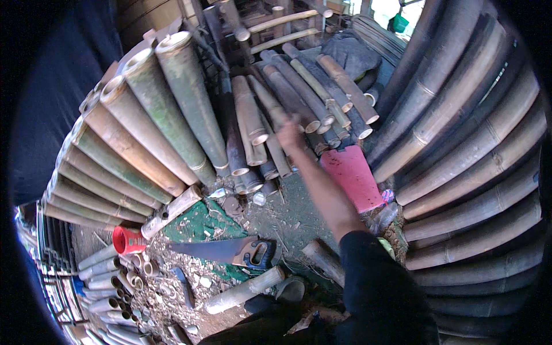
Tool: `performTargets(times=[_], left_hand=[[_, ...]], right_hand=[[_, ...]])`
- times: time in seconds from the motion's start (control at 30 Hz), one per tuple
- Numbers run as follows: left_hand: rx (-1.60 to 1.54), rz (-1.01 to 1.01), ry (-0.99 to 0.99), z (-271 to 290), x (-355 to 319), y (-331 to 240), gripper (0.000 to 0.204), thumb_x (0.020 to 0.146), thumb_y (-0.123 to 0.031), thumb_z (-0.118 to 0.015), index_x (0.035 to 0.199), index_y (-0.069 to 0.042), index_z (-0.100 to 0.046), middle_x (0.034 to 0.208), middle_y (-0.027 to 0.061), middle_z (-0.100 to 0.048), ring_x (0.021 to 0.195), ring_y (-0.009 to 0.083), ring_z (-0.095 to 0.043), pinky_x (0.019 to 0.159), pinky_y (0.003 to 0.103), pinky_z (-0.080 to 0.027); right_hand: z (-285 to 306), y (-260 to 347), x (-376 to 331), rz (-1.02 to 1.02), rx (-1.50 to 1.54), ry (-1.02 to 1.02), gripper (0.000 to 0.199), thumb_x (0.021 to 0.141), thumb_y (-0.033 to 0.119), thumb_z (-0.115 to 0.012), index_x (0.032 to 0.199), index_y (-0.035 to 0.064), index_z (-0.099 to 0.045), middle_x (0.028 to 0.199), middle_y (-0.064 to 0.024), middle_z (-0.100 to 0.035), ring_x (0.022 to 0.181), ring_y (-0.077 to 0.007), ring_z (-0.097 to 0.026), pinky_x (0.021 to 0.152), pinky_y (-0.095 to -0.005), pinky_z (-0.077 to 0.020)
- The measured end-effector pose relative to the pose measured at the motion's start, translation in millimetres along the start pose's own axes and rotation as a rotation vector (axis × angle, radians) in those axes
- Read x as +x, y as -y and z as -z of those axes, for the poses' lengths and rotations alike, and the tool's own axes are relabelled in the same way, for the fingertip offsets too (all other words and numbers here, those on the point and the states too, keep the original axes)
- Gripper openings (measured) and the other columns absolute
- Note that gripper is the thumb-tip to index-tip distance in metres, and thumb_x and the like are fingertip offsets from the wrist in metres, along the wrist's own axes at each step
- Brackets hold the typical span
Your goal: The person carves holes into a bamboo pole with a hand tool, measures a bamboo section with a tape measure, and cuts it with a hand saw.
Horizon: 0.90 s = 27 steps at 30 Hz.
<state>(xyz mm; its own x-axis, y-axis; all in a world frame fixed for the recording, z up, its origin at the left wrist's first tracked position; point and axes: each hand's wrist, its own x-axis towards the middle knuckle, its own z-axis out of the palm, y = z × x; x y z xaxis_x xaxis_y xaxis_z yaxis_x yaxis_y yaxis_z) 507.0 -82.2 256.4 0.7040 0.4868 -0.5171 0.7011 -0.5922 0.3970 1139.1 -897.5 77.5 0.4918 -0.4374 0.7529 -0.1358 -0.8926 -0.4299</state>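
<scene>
My right hand [291, 137] reaches forward to the pile of cut bamboo, its arm in a dark sleeve. Its fingers are closed round the near end of a bamboo tube [268, 99], a little blurred. On either side lie other tubes, among them a brown bamboo tube [248, 109] to the left and a dark bamboo tube [290, 95] to the right. A pink plastic sheet [351, 178] lies just right of my forearm. On the ground nearer to me rests a handsaw [215, 248] with a wood-coloured and black handle. My left hand is out of view.
Tall bamboo poles [178, 92] lean along the left, and more long poles [448, 115] line the right. A red container [129, 240], a knife-like tool [184, 286], short bamboo offcuts [118, 287] and a loose bamboo piece [244, 290] lie among wood chips and green netting [198, 224].
</scene>
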Motion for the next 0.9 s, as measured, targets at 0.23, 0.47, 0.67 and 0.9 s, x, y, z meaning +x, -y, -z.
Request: performTargets(times=[0.23, 0.47, 0.67, 0.9], left_hand=[[0.001, 0.269, -0.196, 40.5, -149.2, 91.1, 0.066, 0.077, -0.012, -0.069, 0.138, -0.006, -0.044, 0.118, 0.0179, -0.062, 0.100, 0.0273, -0.062, 0.087, 0.037, -0.051], [-0.064, 0.119, -0.264, 31.0, -204.4, 126.9, 0.066, 0.074, -0.010, -0.070, 0.135, -0.004, -0.046, 0.115, 0.0191, -0.063, 0.102, 0.0283, -0.062, 0.089, 0.037, -0.051], [-0.045, -0.169, -0.274, -19.2, -297.4, 145.1, 0.066, 0.070, -0.009, -0.070, 0.133, -0.002, -0.048, 0.112, 0.0202, -0.064, 0.103, 0.0291, -0.062, 0.090, 0.037, -0.050], [0.265, -0.161, -0.274, -79.0, -580.7, 217.7, 0.042, 0.067, -0.011, -0.071, 0.107, -0.005, -0.060, 0.093, 0.0130, -0.068, 0.092, 0.0308, -0.069, 0.076, 0.045, -0.055]], right_hand=[[148.2, 121.5, -96.0, -0.193, -0.021, 0.805, 0.059, 0.091, 0.045, -0.058, 0.128, -0.0007, -0.051, 0.136, -0.0294, -0.044, 0.124, -0.0447, -0.046, 0.102, -0.0523, -0.0389], [243.9, 121.3, -244.9, -0.044, 0.160, 0.735, 0.043, 0.088, 0.041, -0.064, 0.117, 0.0087, -0.060, 0.118, -0.0185, -0.061, 0.109, -0.0342, -0.058, 0.091, -0.0452, -0.0462], [502.7, -226.6, -207.6, 0.162, -0.167, 0.244, 0.045, 0.090, 0.024, -0.063, 0.126, -0.0029, -0.056, 0.128, -0.0223, -0.058, 0.111, -0.0336, -0.060, 0.095, -0.0421, -0.0461], [886.9, 287.4, -316.5, 1.068, 1.157, 1.170, 0.079, 0.085, 0.037, -0.069, 0.143, -0.0040, -0.036, 0.143, -0.0219, -0.041, 0.134, -0.0383, -0.038, 0.112, -0.0447, -0.0272]])
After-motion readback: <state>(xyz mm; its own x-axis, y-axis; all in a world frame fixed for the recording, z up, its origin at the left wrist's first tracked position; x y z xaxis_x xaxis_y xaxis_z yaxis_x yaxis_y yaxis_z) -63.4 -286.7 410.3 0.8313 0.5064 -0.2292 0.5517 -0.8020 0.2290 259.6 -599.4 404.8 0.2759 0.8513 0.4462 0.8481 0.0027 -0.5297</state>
